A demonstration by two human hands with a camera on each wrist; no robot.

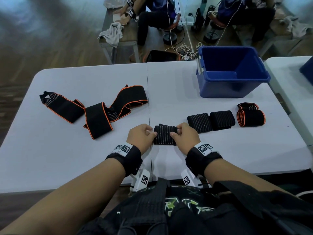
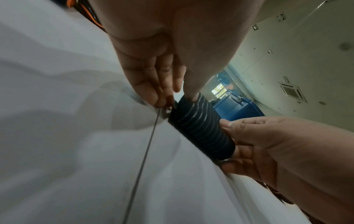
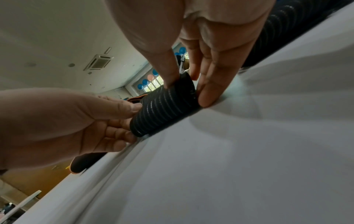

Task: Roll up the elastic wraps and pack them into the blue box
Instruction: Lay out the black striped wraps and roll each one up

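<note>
Both hands pinch the ends of a striped wrap roll on the table.

The left hand (image 1: 141,136) and right hand (image 1: 184,137) each grip one end of the striped roll (image 1: 165,135), which lies on the white table (image 1: 67,158) well in front of the blue box (image 1: 232,72); three rolled wraps (image 1: 221,120) sit between roll and box.

We see a ribbed black cloth roll (image 1: 165,134) on the smooth matt table (image 1: 84,158); beyond it, the glossy plastic box (image 1: 232,89).
</note>
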